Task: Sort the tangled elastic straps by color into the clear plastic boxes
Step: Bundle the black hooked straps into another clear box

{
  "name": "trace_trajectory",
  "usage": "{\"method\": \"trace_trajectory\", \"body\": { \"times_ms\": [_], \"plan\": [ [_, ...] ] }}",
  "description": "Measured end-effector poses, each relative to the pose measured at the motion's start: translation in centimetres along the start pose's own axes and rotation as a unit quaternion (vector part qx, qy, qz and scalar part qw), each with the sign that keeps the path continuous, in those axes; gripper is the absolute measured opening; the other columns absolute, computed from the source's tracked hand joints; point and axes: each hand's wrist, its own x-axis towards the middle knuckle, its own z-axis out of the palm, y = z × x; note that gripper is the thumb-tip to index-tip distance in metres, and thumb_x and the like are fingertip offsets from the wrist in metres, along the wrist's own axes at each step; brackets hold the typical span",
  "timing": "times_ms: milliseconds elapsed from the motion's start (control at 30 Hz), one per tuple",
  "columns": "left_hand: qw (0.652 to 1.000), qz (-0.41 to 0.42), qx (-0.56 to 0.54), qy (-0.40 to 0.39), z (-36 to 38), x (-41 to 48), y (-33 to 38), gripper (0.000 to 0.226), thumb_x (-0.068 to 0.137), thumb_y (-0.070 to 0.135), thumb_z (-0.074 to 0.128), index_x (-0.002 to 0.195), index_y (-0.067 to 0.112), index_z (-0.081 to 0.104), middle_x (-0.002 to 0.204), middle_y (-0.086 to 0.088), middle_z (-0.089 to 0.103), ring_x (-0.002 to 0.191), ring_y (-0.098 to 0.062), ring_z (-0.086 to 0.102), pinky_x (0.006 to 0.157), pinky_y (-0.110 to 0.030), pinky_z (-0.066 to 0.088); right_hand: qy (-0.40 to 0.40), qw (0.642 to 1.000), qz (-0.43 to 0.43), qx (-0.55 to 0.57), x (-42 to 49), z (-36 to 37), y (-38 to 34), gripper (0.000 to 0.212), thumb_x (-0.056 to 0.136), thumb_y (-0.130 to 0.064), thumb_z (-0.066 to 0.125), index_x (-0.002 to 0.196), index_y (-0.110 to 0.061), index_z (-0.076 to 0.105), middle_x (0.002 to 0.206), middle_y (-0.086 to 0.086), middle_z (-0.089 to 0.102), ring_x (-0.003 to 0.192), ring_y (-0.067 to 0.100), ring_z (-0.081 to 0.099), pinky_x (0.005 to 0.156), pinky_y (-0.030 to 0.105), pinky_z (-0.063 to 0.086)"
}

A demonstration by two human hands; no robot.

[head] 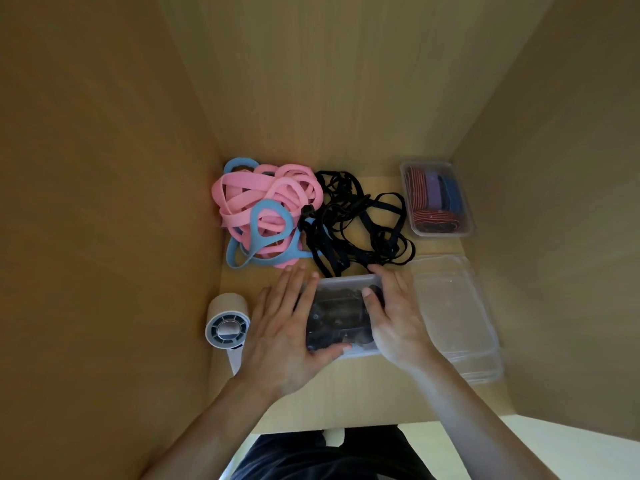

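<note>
Left hand and right hand, fingers straight and thumbs laid on top, press the sides of a clear box just before the black straps, its dark contents blurred and partly hidden.

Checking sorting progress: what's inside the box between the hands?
Only black straps show through the clear box. The left hand and right hand cover its edges, so what lies there is hidden.

Pink straps, blue straps, black straps, red-striped band
</note>
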Motion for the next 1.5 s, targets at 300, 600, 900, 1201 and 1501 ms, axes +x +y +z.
{"method": "trace_trajectory", "body": {
  "times_ms": [300, 600, 900, 1201, 1501],
  "plan": [
    [1.000, -0.019, 0.017, 0.014, -0.5, 0.1, 0.8, 0.106, 0.076, 0.092, 0.035, 0.157, 0.025, 0.027, 0.148, -0.001, 0.040, 0.140, -0.022, 0.032, 0.108, -0.041, 0.036, -0.002, 0.993, 0.005, -0.121, 0.3, 0.0, -0.8, 0.047, 0.103, -0.042, 0.034, 0.148, -0.027, 0.034, 0.138, -0.006, 0.045, 0.129, 0.017, 0.041, 0.109, 0.040, 0.041],
    [0.999, -0.002, 0.031, 0.022, -0.5, 0.6, 2.5, 0.125, 0.057, 0.094, 0.052, 0.148, 0.011, 0.038, 0.148, -0.008, 0.041, 0.141, -0.031, 0.034, 0.118, -0.046, 0.031, 0.023, 0.993, 0.055, 0.100, 0.0, 0.2, 0.3, 0.040, 0.106, -0.031, 0.041, 0.146, -0.030, 0.044, 0.140, -0.009, 0.051, 0.130, 0.011, 0.048, 0.114, 0.039, 0.040],
    [0.999, 0.010, 0.001, -0.041, -0.5, 0.9, 2.0, 0.144, 0.049, 0.105, 0.042, 0.161, 0.024, 0.004, 0.164, 0.010, 0.008, 0.153, -0.021, 0.002, 0.125, -0.041, 0.012, -0.022, 0.994, 0.033, 0.101, 0.1, -1.0, 1.4, 0.047, 0.106, -0.029, 0.044, 0.152, -0.025, 0.038, 0.142, -0.019, 0.040, 0.131, -0.002, 0.035, 0.113, 0.022, 0.026],
    [0.994, 0.032, -0.101, -0.017, -0.6, 1.5, 2.4, 0.137, 0.046, 0.090, 0.070, 0.158, 0.038, 0.011, 0.156, 0.015, 0.027, 0.146, -0.006, 0.018, 0.119, -0.022, 0.013, 0.043, 0.968, 0.071, 0.237, -0.8, -3.6, 3.4, 0.036, 0.099, 0.000, 0.051, 0.120, -0.024, 0.068, 0.116, -0.018, 0.060, 0.109, 0.009, 0.063, 0.099, 0.041, 0.054],
    [0.986, 0.056, -0.152, 0.042, -1.4, 2.0, 3.3, 0.130, 0.046, 0.080, 0.081, 0.154, 0.029, 0.029, 0.149, 0.017, 0.036, 0.142, -0.007, 0.030, 0.118, -0.034, 0.032, 0.074, 0.979, 0.018, 0.189, -1.1, -4.6, 2.4, 0.043, 0.099, 0.000, 0.051, 0.132, -0.025, 0.064, 0.118, -0.021, 0.054, 0.111, -0.001, 0.056, 0.099, 0.020, 0.048]
  ]
}}
